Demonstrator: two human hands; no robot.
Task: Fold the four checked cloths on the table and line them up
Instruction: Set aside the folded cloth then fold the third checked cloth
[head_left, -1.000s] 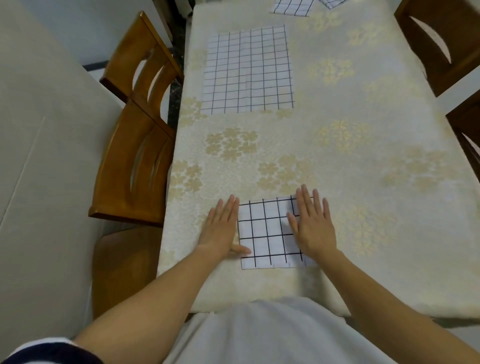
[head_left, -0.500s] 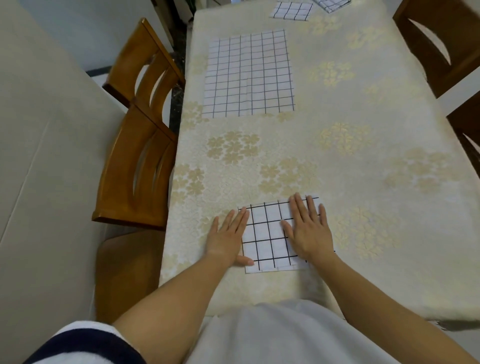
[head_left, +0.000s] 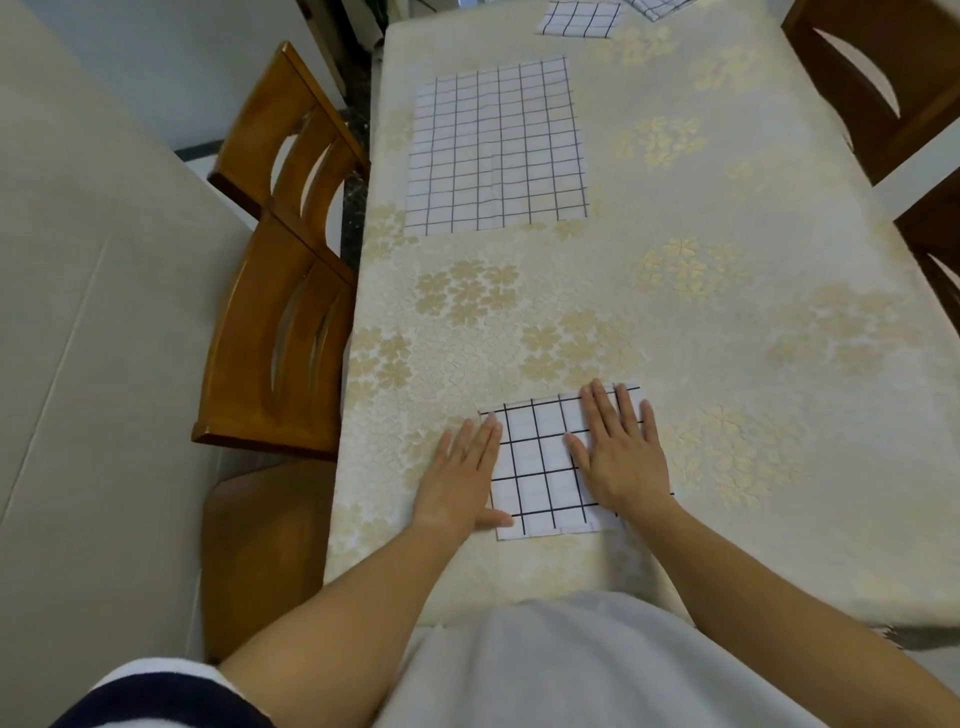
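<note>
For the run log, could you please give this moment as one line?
left hand: flat at left edge of folded cloth; right hand: flat on its right half; larger cloth: spread beyond

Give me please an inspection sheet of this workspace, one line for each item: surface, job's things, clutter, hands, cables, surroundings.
Surface: table under a cream flowered tablecloth.
Job's things: near folded cloth at the table's near edge; large cloth lying flat farther back, on the left side; far folded cloth at the far end; fourth cloth beside it, cut off by the picture's edge.
Clutter: nothing seen.
Hands: left hand flat at the near folded cloth's left edge, mostly on the tablecloth; right hand flat on its right part. Neither grips anything.
Cables: nothing seen.
Surroundings: light wooden chairs on the left, darker chairs on the right.
</note>
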